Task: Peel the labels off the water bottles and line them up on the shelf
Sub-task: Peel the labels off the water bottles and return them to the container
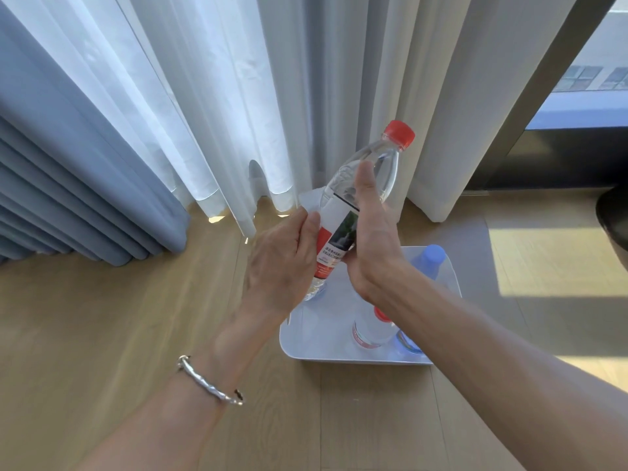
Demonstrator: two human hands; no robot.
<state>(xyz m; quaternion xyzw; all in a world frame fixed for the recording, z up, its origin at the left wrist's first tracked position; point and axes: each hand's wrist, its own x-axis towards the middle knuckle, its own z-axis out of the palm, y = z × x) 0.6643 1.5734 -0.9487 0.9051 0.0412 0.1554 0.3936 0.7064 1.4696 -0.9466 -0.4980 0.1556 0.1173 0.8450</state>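
Observation:
A clear water bottle [380, 164] with a red cap is held tilted above the floor, cap up and to the right. Its red, white and green label [334, 236] is partly lifted, a white flap sticking out at the upper left. My left hand [282, 260] pinches that flap at the label's edge. My right hand [370, 239] grips the bottle from the right, thumb lying up along its shoulder. The bottle's base shows below my left hand.
A white plastic bin [452, 280] stands on the wooden floor under my hands, holding a red-capped bottle [370, 329], a blue-capped bottle [430, 260] and another blue-labelled one [407, 343]. White sheer curtains and grey-blue drapes hang behind. A dark round object sits at the right edge.

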